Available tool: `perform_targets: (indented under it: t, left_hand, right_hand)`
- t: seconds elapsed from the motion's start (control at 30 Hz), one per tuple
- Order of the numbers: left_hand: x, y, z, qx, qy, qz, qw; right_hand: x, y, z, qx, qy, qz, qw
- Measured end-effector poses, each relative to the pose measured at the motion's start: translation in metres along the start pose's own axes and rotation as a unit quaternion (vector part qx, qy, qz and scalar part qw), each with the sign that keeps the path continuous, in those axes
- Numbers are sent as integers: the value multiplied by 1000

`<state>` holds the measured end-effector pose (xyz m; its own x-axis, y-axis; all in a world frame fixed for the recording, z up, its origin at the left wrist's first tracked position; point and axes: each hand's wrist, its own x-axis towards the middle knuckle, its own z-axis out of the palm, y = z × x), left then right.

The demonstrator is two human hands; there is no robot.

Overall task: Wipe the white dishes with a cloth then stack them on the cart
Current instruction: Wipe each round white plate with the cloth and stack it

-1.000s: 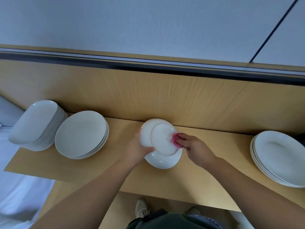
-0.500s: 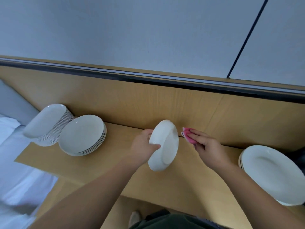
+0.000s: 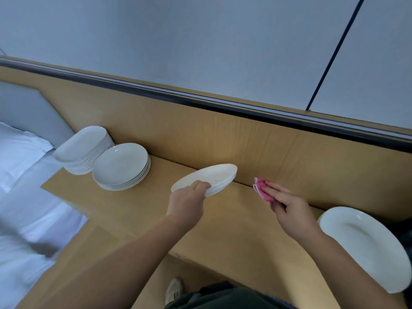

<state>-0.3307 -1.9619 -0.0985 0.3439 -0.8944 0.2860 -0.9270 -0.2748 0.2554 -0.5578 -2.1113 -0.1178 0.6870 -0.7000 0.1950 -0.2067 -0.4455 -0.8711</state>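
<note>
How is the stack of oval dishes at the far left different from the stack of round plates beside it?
The oval stack holds elongated dishes; the round stack holds circular ones. The oval stack is taller, with more dishes, than the round stack. Both are white and stand on the wooden ledge.

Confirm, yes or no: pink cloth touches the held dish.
No, the pink cloth in the right hand is apart from the dish the left hand grips.

Dish (image 3: 214, 175) in left hand (image 3: 186, 202) (cloth (image 3: 262, 189), right hand (image 3: 289, 208))
</note>
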Motion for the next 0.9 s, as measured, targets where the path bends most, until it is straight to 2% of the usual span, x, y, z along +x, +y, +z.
perform_targets:
  t: [0.07, 0.2, 0.47, 0.67, 0.9]
  left_hand:
    - [-2, -14, -1, 28, 45, 39, 998]
    - [-5, -37, -10, 36, 80, 35, 996]
    - [-23, -104, -29, 62, 89, -17, 994]
    - [-37, -166, -41, 88, 88, -33, 992]
    - [-35, -232, -42, 101, 95, -42, 989]
  right_hand:
    - [0, -3, 6, 9, -14, -12, 1000]
    - [7, -13, 25, 31, -36, -19, 999]
    - [37, -32, 85, -51, -88, -63, 993]
    - [56, -56, 130, -62, -113, -103, 986]
    - [73, -68, 174, -123, -104, -94, 983]
